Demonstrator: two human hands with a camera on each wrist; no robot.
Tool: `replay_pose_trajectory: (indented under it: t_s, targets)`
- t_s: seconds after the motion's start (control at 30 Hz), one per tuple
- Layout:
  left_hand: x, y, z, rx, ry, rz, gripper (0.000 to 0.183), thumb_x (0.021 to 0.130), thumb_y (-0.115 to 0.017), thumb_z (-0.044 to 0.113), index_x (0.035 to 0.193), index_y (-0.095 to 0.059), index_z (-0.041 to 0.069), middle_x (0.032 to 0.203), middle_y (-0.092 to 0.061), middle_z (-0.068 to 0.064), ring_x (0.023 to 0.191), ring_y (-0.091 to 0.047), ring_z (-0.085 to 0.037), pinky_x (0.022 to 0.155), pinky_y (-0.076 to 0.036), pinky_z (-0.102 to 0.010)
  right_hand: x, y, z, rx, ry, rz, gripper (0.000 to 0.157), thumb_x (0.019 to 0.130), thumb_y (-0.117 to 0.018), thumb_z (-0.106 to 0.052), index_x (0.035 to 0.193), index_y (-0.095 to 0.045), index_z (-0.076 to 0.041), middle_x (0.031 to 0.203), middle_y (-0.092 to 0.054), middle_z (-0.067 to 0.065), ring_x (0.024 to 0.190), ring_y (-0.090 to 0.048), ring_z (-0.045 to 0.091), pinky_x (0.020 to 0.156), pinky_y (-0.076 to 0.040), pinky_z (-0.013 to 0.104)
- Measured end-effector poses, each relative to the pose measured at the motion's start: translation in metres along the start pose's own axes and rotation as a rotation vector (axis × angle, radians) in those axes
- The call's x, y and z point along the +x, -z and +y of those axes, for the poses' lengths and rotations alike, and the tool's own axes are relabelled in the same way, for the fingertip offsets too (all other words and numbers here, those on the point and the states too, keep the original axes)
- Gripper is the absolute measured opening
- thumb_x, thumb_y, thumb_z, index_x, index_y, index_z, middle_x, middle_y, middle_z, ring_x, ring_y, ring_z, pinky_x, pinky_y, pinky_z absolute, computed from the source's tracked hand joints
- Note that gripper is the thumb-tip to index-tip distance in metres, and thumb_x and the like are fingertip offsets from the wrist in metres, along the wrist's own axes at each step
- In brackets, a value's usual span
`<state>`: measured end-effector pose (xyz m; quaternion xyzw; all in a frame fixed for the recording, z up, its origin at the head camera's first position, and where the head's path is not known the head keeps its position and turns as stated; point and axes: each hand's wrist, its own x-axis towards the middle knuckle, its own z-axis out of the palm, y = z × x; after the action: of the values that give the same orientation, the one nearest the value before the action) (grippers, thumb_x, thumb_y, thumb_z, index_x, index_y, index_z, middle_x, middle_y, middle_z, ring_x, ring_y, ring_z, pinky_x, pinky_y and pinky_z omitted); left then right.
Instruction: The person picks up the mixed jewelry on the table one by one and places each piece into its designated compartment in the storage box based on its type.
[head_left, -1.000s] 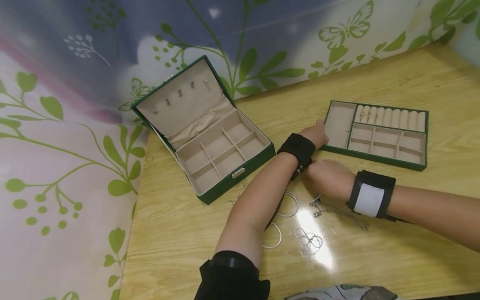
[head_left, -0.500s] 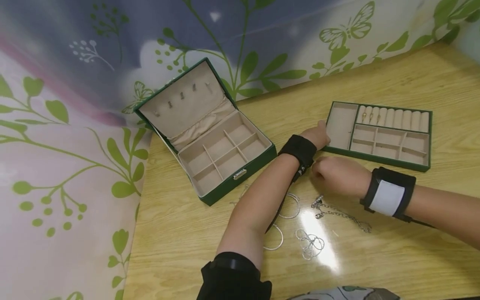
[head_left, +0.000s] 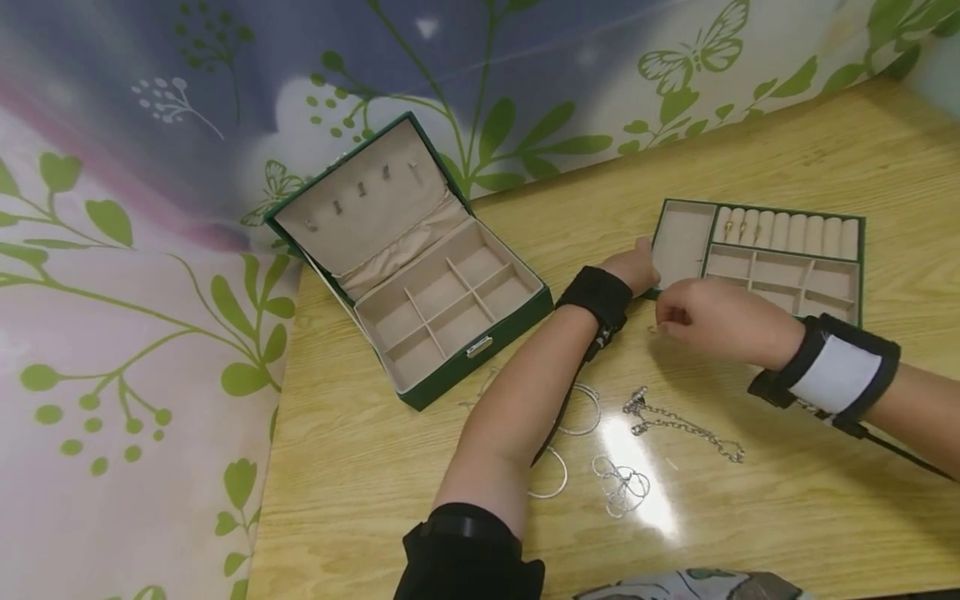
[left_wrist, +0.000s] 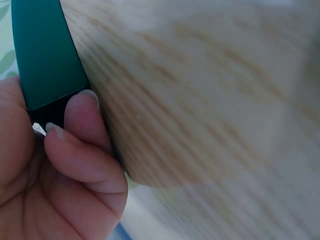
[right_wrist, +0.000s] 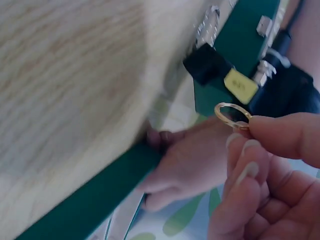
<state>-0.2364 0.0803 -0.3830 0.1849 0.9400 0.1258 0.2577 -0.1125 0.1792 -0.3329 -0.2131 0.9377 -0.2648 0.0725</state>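
My right hand (head_left: 731,321) pinches a thin gold ring (right_wrist: 218,111) between thumb and fingertips, shown close in the right wrist view. It hovers at the front edge of a green jewelry tray (head_left: 678,242), covering part of the tray's lower compartments. At the tray's left end, my left hand (head_left: 632,267) grips the corner; the left wrist view shows curled fingers (left_wrist: 82,155) against the green side. Across the tray's back runs a row of cream ring rolls (head_left: 798,233), with gold rings (head_left: 729,226) in the leftmost slots.
A green jewelry box (head_left: 420,392) stands left with its lid up and divided compartments bare. On the wooden table (head_left: 810,517) lie silver bangles (head_left: 598,410), a silver chain (head_left: 686,429) and a tangled silver piece (head_left: 621,487). A patterned wall (head_left: 570,167) borders the back.
My right hand has moved right and away from me, from beside the left wrist to the tray's front edge. The gold ring has come into sight. My left hand stays at the tray.
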Motion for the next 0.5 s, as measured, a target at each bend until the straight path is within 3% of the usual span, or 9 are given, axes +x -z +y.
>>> replay_pose_trajectory:
  t_s: [0.27, 0.5]
  targets:
    - [-0.004, 0.001, 0.004, 0.058, -0.001, 0.034, 0.033, 0.096, -0.047, 0.02, 0.126, -0.035, 0.011, 0.067, -0.046, 0.002, 0.053, -0.041, -0.012, 0.048, -0.032, -0.02, -0.001, 0.022, 0.012, -0.023, -0.044, 0.07, 0.006, 0.088, -0.062, -0.007, 0.084, -0.066, -0.008, 0.073, -0.06, -0.001, 0.064, -0.049, 0.013, 0.057, -0.041, 0.03]
    - [-0.004, 0.001, 0.003, 0.092, 0.026, 0.042, 0.039, 0.098, -0.044, 0.021, 0.134, -0.033, 0.012, 0.064, -0.045, 0.002, 0.051, -0.038, -0.011, 0.048, -0.031, -0.02, 0.003, 0.046, 0.019, -0.048, -0.109, 0.143, 0.008, 0.091, -0.059, -0.012, 0.089, -0.064, -0.005, 0.076, -0.061, 0.004, 0.066, -0.052, 0.016, 0.057, -0.041, 0.031]
